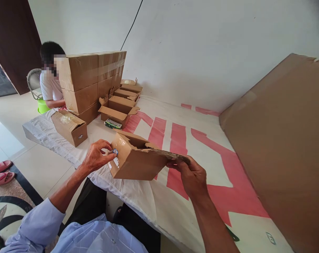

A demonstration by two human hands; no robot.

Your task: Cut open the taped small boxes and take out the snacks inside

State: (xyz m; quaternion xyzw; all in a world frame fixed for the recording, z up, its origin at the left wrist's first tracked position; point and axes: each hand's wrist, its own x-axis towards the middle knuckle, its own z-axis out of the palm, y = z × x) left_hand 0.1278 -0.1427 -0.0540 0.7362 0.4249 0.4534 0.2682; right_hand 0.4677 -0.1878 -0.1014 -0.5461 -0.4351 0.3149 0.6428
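An opened cardboard box (141, 163) is tilted above the table's front edge, with its torn flaps up. My left hand (95, 156) is at the box's left end, thumb and forefinger pinched at a small round blue piece (115, 151) against the cardboard. Whether that piece is loose or stuck to the box I cannot tell. Below it, a white label with shiny tape shows on the same end. My right hand (192, 174) grips the torn flap at the box's right end, fingers partly hidden beneath it.
Stacked cardboard boxes (84, 75) stand at the back left, near a seated person (50, 84). Several open boxes (117, 105) line up beside the stack, with a small green carton (113, 123) before them. A taped box (70, 128) lies left. A large cardboard sheet (286, 140) rises right.
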